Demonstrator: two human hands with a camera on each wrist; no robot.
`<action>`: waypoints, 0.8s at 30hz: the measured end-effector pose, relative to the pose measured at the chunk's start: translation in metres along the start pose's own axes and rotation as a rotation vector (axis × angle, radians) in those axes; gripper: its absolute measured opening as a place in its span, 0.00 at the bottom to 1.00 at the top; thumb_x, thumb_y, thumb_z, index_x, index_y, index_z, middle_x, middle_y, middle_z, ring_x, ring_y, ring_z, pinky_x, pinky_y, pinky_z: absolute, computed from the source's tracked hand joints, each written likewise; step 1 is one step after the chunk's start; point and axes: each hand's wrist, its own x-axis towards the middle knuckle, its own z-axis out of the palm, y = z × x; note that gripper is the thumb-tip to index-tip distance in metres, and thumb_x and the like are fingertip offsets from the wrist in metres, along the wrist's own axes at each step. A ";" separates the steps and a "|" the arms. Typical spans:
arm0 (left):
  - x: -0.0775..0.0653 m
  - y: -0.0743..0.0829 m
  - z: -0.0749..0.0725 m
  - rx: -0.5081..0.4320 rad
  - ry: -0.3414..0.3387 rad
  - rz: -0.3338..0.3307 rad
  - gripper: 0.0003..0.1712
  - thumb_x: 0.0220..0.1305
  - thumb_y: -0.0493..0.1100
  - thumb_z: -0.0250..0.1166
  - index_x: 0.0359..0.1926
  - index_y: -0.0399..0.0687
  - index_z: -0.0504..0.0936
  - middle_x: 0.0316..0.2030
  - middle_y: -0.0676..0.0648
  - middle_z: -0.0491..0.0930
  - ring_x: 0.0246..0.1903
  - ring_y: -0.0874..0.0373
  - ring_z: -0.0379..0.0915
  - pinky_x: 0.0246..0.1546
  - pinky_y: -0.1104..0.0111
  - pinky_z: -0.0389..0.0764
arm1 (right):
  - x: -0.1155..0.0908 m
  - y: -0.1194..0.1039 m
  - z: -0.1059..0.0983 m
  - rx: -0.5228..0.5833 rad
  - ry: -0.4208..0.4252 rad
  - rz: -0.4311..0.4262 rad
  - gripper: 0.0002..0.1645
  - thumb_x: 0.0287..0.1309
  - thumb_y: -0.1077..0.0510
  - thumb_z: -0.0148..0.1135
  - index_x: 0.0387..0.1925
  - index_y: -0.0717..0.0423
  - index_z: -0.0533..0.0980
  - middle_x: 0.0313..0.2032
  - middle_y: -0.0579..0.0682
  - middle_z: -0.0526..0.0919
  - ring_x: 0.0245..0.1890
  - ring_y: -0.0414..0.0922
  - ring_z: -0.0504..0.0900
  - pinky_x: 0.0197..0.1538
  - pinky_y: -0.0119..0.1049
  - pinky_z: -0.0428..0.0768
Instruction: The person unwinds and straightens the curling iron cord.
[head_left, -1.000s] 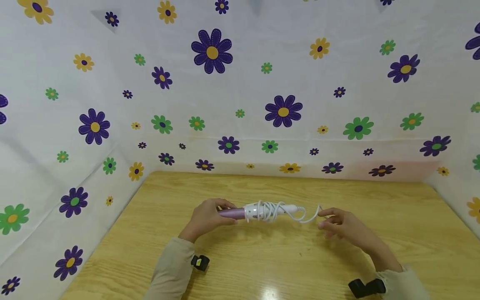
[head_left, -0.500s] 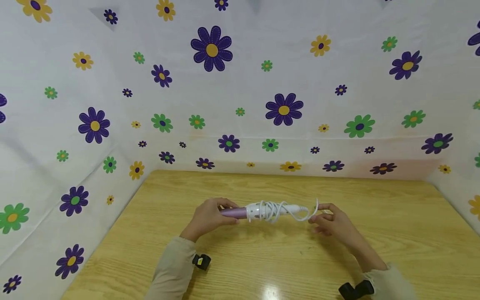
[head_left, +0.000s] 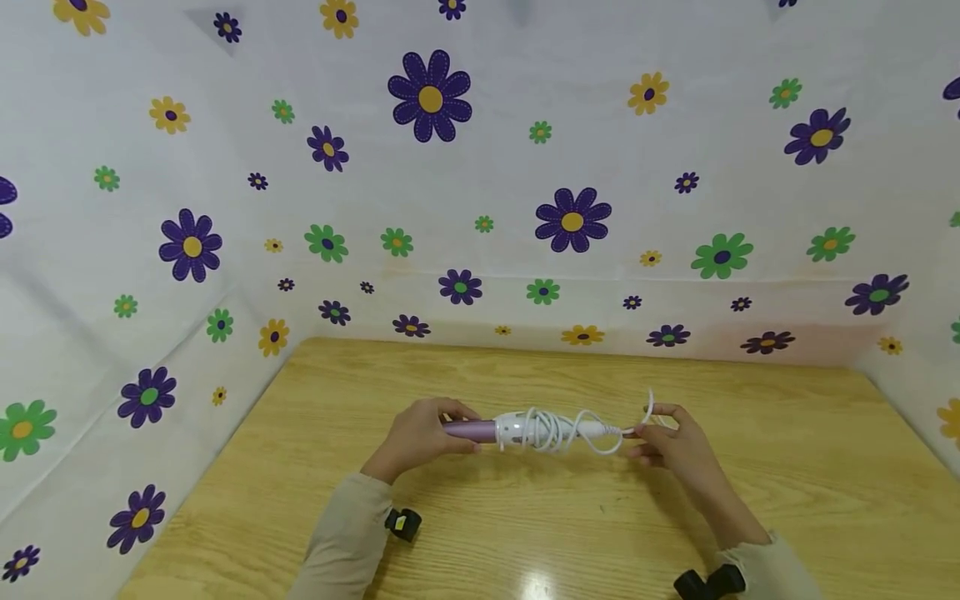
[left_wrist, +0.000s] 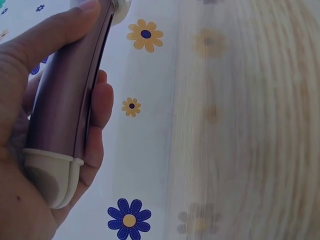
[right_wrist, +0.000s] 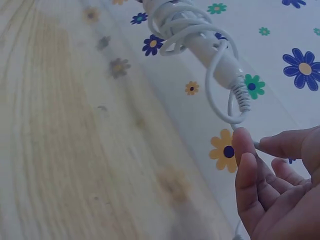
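A curling iron [head_left: 516,428] with a purple barrel and white handle is held level, close over the wooden table. My left hand [head_left: 418,435] grips its barrel; in the left wrist view the thumb lies along the purple barrel [left_wrist: 65,107] and fingers curl beneath, with the cream tip [left_wrist: 52,175] against the palm. A white cord [head_left: 553,430] is wound in loose loops about the handle. Past the handle's ribbed end, my right hand [head_left: 681,448] pinches the cord between thumb and fingers, as the right wrist view shows. The cord's far end is mostly hidden by that hand.
The wooden table [head_left: 480,525] spreads under both hands. White cloth [head_left: 360,192] printed with purple, yellow and green flowers stands behind and at both sides of it. Small black devices [head_left: 403,525] sit on both wrists.
My right hand has moved left, closer to the handle's end, and now pinches the cord there. The cord loops have shifted, one hanging lower near the ribbed end. The left hand keeps its grip.
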 end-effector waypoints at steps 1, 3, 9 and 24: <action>0.000 0.000 0.000 0.000 -0.001 -0.002 0.20 0.45 0.53 0.77 0.42 0.59 0.86 0.41 0.51 0.85 0.35 0.59 0.76 0.36 0.65 0.75 | 0.000 -0.001 -0.001 0.006 0.003 0.002 0.27 0.70 0.61 0.50 0.62 0.69 0.52 0.33 0.40 0.87 0.27 0.35 0.84 0.34 0.30 0.82; 0.000 0.000 -0.001 0.000 -0.003 -0.009 0.20 0.45 0.53 0.77 0.42 0.60 0.86 0.41 0.51 0.85 0.35 0.59 0.76 0.36 0.65 0.75 | -0.001 -0.004 -0.002 0.011 0.007 0.004 0.28 0.70 0.60 0.50 0.62 0.68 0.52 0.31 0.37 0.87 0.27 0.35 0.83 0.35 0.30 0.81; 0.001 -0.004 0.000 0.013 0.000 -0.001 0.20 0.45 0.53 0.77 0.43 0.58 0.86 0.41 0.51 0.84 0.35 0.59 0.76 0.36 0.64 0.75 | -0.006 -0.011 -0.011 -0.006 -0.026 -0.017 0.26 0.71 0.55 0.51 0.61 0.62 0.55 0.31 0.34 0.86 0.27 0.35 0.80 0.34 0.29 0.79; 0.000 -0.004 -0.004 -0.007 0.014 -0.031 0.21 0.45 0.54 0.77 0.43 0.60 0.86 0.41 0.51 0.84 0.35 0.58 0.76 0.36 0.64 0.74 | -0.020 0.005 -0.064 -0.104 -0.137 -0.094 0.14 0.70 0.61 0.51 0.52 0.43 0.63 0.33 0.38 0.87 0.25 0.36 0.80 0.33 0.30 0.79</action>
